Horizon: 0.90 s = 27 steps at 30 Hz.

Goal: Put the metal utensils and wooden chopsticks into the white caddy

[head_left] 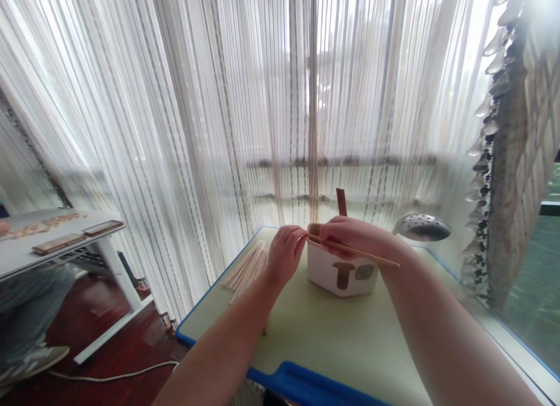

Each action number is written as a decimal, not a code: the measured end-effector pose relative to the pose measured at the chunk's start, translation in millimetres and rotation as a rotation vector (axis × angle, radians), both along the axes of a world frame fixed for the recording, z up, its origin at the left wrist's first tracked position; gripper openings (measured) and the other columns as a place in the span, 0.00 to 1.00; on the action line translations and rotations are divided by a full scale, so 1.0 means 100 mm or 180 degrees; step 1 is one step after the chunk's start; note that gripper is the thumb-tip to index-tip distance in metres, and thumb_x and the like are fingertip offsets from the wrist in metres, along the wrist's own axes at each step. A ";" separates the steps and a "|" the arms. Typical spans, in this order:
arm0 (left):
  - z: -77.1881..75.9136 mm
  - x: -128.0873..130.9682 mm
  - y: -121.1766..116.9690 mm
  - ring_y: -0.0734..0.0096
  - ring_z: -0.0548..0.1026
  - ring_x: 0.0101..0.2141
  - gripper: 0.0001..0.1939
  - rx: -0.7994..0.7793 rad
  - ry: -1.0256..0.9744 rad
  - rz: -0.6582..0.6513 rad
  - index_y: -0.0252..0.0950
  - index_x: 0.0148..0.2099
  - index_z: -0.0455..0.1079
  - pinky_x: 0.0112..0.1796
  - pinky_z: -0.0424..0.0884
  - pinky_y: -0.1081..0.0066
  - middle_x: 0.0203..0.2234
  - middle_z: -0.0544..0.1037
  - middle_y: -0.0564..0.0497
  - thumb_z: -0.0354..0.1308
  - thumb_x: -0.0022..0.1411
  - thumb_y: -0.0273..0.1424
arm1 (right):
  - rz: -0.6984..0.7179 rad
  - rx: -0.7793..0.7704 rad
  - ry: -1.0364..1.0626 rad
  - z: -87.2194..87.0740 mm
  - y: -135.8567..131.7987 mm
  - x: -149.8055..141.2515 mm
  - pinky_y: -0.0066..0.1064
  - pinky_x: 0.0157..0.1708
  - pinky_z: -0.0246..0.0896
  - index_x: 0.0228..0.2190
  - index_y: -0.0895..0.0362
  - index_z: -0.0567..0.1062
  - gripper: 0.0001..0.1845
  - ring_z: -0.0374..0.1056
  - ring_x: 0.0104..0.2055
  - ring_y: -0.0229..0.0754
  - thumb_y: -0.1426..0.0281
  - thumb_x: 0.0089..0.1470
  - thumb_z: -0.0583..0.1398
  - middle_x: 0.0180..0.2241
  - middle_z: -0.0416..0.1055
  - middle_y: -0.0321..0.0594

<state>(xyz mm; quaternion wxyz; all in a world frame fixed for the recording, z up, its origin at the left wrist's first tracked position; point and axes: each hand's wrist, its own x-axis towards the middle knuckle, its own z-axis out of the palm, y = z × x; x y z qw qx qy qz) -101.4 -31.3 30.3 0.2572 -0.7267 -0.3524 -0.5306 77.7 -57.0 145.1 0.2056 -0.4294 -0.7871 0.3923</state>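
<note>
A white utensil holder [324,273] with brown and grey marks on its front stands on the pale table. In front of its rim a light wooden chopstick [371,255] slants down to the right. My left hand [286,251] is closed at the chopstick's left end, fingertips pinched together. Over the holder's opening, my right hand [352,234] is closed on the same chopstick; its fingers are partly hidden. Dark brown chopsticks [342,202] rise behind my right hand. A metal skimmer [423,227] leans out to the right, its handle hidden by my wrist.
A loose pile of light chopsticks [247,272] lies left of my left forearm. The table [341,342] has a blue edge. A sheer curtain [196,132] hangs behind. At far left, a person sits by a white table [107,216] with small pieces; a cable [118,375] crosses the floor.
</note>
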 end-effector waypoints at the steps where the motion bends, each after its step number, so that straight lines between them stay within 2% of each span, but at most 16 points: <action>1: 0.00 0.00 0.00 0.68 0.69 0.40 0.07 0.0009 -0.0045 0.0000 0.36 0.42 0.65 0.42 0.68 0.65 0.36 0.72 0.47 0.51 0.62 0.28 | 0.0097 -0.0248 0.0130 -0.01 0.03 0.00 0.22 0.12 0.47 0.15 0.58 0.64 0.15 0.52 0.12 0.29 0.65 0.48 0.53 0.12 0.59 0.32; 3: 0.00 0.00 0.01 0.68 0.69 0.40 0.06 -0.0024 -0.0125 -0.0014 0.36 0.42 0.65 0.42 0.68 0.65 0.36 0.72 0.46 0.50 0.62 0.28 | 0.0304 -0.0723 0.0481 -0.02 0.10 0.01 0.21 0.11 0.44 0.16 0.58 0.64 0.15 0.50 0.12 0.28 0.63 0.48 0.55 0.12 0.57 0.30; 4: 0.00 0.01 0.02 0.68 0.69 0.40 0.06 -0.0062 -0.0177 -0.0036 0.35 0.42 0.65 0.42 0.68 0.65 0.36 0.72 0.46 0.50 0.62 0.28 | 0.0270 -0.0697 0.0671 -0.03 0.12 0.01 0.21 0.11 0.43 0.17 0.58 0.64 0.15 0.50 0.12 0.28 0.63 0.49 0.55 0.12 0.57 0.30; 7: 0.01 0.04 0.03 0.70 0.69 0.38 0.06 -0.0214 -0.0448 -0.0144 0.35 0.41 0.65 0.40 0.69 0.67 0.34 0.71 0.48 0.50 0.62 0.28 | 0.0007 -0.0134 0.1152 0.00 0.12 0.01 0.20 0.12 0.46 0.22 0.58 0.68 0.09 0.54 0.14 0.28 0.67 0.49 0.57 0.14 0.59 0.30; 9: 0.03 0.06 0.02 0.71 0.70 0.36 0.05 -0.0345 -0.0677 -0.0214 0.36 0.40 0.66 0.38 0.69 0.69 0.33 0.71 0.49 0.50 0.62 0.28 | -0.0228 0.0287 0.1298 0.04 0.07 0.00 0.20 0.15 0.52 0.28 0.59 0.72 0.04 0.59 0.18 0.29 0.72 0.47 0.57 0.18 0.65 0.33; 11: 0.05 0.08 0.01 0.72 0.70 0.35 0.06 -0.0464 -0.0869 -0.0289 0.36 0.40 0.67 0.37 0.69 0.70 0.32 0.71 0.49 0.50 0.62 0.29 | -0.0366 0.0681 0.1325 0.07 0.03 0.00 0.21 0.21 0.59 0.35 0.58 0.73 0.10 0.64 0.24 0.32 0.74 0.46 0.58 0.27 0.71 0.38; 13: 0.06 0.11 -0.01 0.73 0.70 0.34 0.06 -0.0589 -0.1001 -0.0442 0.36 0.40 0.68 0.37 0.70 0.71 0.33 0.72 0.49 0.51 0.61 0.29 | -0.0376 0.1065 0.1342 0.07 0.03 -0.01 0.25 0.27 0.64 0.39 0.57 0.73 0.15 0.68 0.31 0.35 0.72 0.45 0.60 0.35 0.72 0.41; 15: 0.07 0.13 -0.02 0.74 0.71 0.34 0.07 -0.0770 -0.1105 -0.0681 0.36 0.40 0.70 0.36 0.71 0.72 0.32 0.73 0.49 0.53 0.60 0.29 | -0.0305 0.1373 0.1425 0.04 0.07 -0.01 0.29 0.34 0.66 0.41 0.57 0.72 0.17 0.69 0.35 0.37 0.69 0.46 0.61 0.37 0.73 0.41; 19: 0.07 0.20 -0.05 0.74 0.73 0.31 0.09 -0.1281 -0.1443 -0.1314 0.35 0.39 0.73 0.32 0.72 0.73 0.32 0.74 0.49 0.56 0.58 0.32 | -0.0284 0.1708 0.1628 -0.01 0.15 -0.02 0.32 0.36 0.67 0.40 0.57 0.73 0.15 0.70 0.34 0.37 0.66 0.48 0.61 0.33 0.74 0.40; 22: 0.07 0.27 -0.07 0.75 0.73 0.29 0.10 -0.1541 -0.1662 -0.1710 0.36 0.39 0.74 0.30 0.72 0.73 0.31 0.74 0.49 0.57 0.57 0.34 | -0.0348 0.1784 0.1675 -0.02 0.17 -0.03 0.32 0.36 0.67 0.37 0.58 0.74 0.13 0.70 0.33 0.38 0.66 0.47 0.61 0.33 0.74 0.40; 27: 0.06 0.38 -0.12 0.75 0.73 0.31 0.10 -0.1541 -0.1880 -0.1855 0.36 0.39 0.74 0.31 0.72 0.73 0.33 0.74 0.49 0.58 0.55 0.34 | -0.0260 0.1650 0.1949 -0.02 0.19 -0.01 0.30 0.32 0.69 0.32 0.59 0.76 0.11 0.70 0.29 0.36 0.65 0.46 0.62 0.28 0.74 0.39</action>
